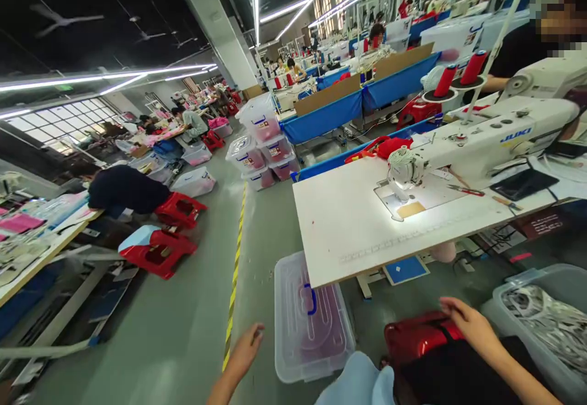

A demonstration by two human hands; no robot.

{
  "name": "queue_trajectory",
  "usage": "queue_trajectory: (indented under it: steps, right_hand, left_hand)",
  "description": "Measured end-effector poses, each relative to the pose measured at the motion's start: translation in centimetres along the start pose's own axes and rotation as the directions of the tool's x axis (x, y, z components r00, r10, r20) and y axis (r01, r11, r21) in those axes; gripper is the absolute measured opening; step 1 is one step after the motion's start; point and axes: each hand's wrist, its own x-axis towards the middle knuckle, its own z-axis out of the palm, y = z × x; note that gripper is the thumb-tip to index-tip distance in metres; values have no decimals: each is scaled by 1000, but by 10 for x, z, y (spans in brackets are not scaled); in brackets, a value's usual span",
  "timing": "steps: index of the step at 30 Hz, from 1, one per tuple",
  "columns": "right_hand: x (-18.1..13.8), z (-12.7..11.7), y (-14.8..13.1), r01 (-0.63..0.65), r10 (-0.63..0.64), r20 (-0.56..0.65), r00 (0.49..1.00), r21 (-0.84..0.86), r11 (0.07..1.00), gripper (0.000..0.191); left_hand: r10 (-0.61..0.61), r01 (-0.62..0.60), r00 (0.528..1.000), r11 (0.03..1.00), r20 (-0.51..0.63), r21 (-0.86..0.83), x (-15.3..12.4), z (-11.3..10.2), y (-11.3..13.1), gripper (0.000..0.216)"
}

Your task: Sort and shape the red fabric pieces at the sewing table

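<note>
My left hand [247, 345] hangs in the air over the green floor, left of a lidded clear plastic box [293, 356]. Its fingers are loosely bent, and I see nothing in them. Above a shiny red item [413, 338], perhaps a stool, is my right hand [458, 316], with fingers stretched out and holding nothing visible. Black cloth [444, 374] lies below that hand. Light blue padded material [358, 383] shows at the bottom edge. Ahead stands a white sewing table [339, 221] carrying a JUKI sewing machine [486, 142] with its lamp lit.
On the right stands an open clear bin [527, 276] of whitish strips. Small snips [465, 190] and red thread cones [444, 81] are by the machine. Red stools [160, 258] and a bent-over person [128, 191] are at left. Stacked boxes [261, 117] stand behind a yellow-black floor stripe [236, 270].
</note>
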Motion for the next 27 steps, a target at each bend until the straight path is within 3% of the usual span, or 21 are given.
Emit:
queue_trajectory:
  steps: [3, 5, 9, 12, 15, 19, 27]
  right_hand:
    - [80, 12, -26, 92, -93, -22, 995, -61, 994, 6]
    - [126, 10, -36, 85, -98, -85, 992, -140, 986, 9]
    - [198, -12, -38, -63, -19, -242, 970, -327, 943, 12]
    - [234, -23, -36, -163, 11, -320, 947, -453, 877, 12]
    - [250, -22, -34, -226, -5, -378, 926, -565, 794, 11]
    - [253, -16, -33, -206, -99, -388, 916, -669, 714, 14]
    - [252, -13, -40, -177, -246, -431, 868, -732, 658, 23]
  left_hand:
    - [162, -163, 986, 987, 44, 2, 56, -30, 65, 28]
    - [264, -265, 961, 964, 83, 8, 89, -43, 112, 29]
    - [429, -436, 887, 900, 168, 7, 142, -52, 204, 32]
    - [511, -523, 824, 852, 244, -16, 170, -51, 260, 31]
    - [546, -558, 778, 828, 310, -57, 196, -47, 299, 29]
    - [552, -542, 743, 828, 378, -143, 230, -34, 342, 28]
    - [602, -497, 677, 798, 423, -340, 278, -6, 440, 22]
